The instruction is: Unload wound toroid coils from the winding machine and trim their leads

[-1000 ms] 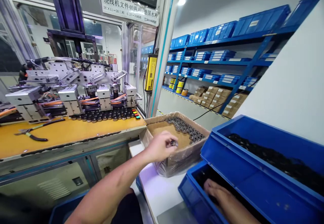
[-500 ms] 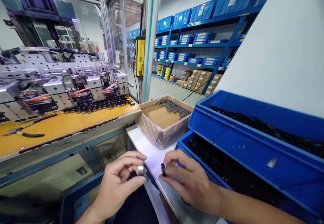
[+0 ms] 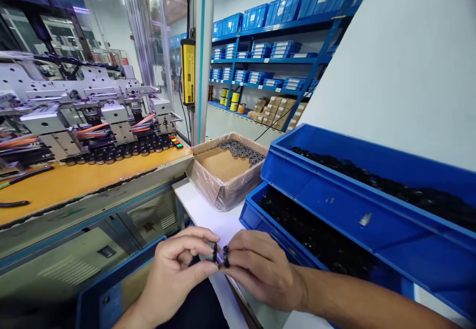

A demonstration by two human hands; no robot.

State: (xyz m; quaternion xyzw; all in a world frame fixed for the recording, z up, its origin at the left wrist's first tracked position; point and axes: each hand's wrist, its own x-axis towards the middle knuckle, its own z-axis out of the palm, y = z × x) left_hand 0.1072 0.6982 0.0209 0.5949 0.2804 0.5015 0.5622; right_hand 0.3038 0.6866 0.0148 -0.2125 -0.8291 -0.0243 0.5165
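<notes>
Between the thumb and fingers of my left hand (image 3: 182, 264) is a short silvery metal cylinder (image 3: 210, 255), with a black edge on its right side. My right hand (image 3: 262, 269) pinches a small black plastic ring-shaped part (image 3: 225, 256). It faces the cylinder across a narrow gap. Fingers hide part of both pieces. Both hands are above the front edge of the white tabletop (image 3: 191, 205).
An open cardboard box (image 3: 219, 192) holds many grey metal parts. Two blue bins (image 3: 327, 195) (image 3: 256, 205) of black parts stand at right. On the orange bench (image 3: 122, 172) at left are a row of dark cylindrical parts (image 3: 109, 156), pliers (image 3: 26, 175) and a machine (image 3: 61, 143).
My right hand has moved left with the black part, close to the metal cylinder. A black edge now shows on the cylinder's right side. The camera view has turned slightly right.
</notes>
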